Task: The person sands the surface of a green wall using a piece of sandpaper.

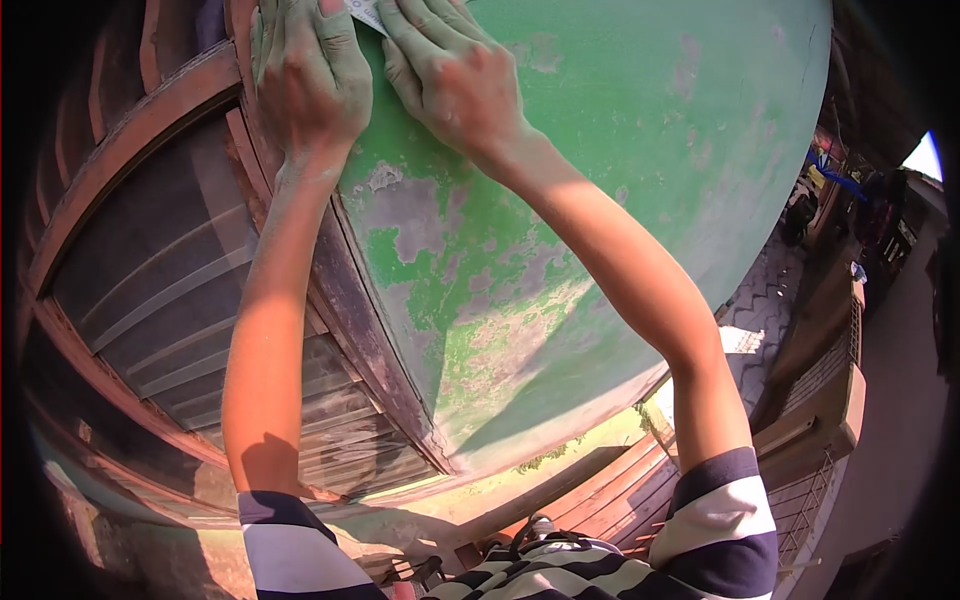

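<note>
Both of my hands are raised at the top of the head view against a green painted wall (600, 110), and pale dust covers them. Between them shows a small corner of a whitish sheet with printed marks, seemingly sandpaper (367, 14). My left hand (315, 80) is beside the wooden frame (335, 270), its thumb at the sheet's edge. My right hand (455, 80) lies over the sheet's other side, pressing toward the wall. The fingertips of both hands are partly cut off by the frame's upper edge. Below them the paint is worn in grey patches.
To the left is a brown slatted wooden shutter (170, 290). Reddish wooden planks (610, 500) lie below, near my body. On the right are a railing (815, 410) and a paved ground (765, 290), with assorted objects farther back.
</note>
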The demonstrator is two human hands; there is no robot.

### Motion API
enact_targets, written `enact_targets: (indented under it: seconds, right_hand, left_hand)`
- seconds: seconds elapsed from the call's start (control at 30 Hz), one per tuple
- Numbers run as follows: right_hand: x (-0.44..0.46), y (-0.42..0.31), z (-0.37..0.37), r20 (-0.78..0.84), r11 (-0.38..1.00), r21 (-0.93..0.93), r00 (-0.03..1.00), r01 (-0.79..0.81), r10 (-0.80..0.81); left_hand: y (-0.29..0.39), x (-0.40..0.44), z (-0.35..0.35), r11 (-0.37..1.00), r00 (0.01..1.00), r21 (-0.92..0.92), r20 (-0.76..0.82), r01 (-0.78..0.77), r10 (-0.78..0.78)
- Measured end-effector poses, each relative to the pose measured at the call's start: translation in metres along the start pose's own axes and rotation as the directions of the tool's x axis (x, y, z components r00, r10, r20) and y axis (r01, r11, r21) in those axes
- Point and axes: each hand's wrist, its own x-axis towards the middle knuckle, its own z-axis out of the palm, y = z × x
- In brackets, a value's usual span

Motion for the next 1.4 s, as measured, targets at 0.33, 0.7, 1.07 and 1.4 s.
enact_targets:
  seconds: [0.33, 0.7, 1.07, 1.4]
  right_hand:
    - [-0.052, 0.161, -0.110, -0.179, 0.735, -0.289, 0.789, -0.614, 0.588]
    - [-0.024, 0.137, -0.089, -0.228, 0.612, -0.328, 0.689, -0.720, 0.688]
    - [-0.014, 0.014, -0.024, 0.104, 1.000, -0.022, 0.995, 0.015, -0.013]
    - [-0.074, 0.202, -0.142, -0.377, 0.427, -0.371, 0.554, -0.824, 0.742]
  left_hand:
    - [-0.003, -0.006, 0.002, 0.996, 0.996, -0.035, -0.047, -0.082, 0.080]
    - [0.007, -0.005, 0.003, 0.991, 0.996, -0.132, -0.090, -0.036, 0.024]
    - [-0.005, -0.001, -0.004, 0.978, 0.991, -0.193, -0.119, -0.080, 0.058]
    - [0.004, -0.007, -0.001, 0.994, 0.994, -0.004, -0.017, -0.111, 0.111]
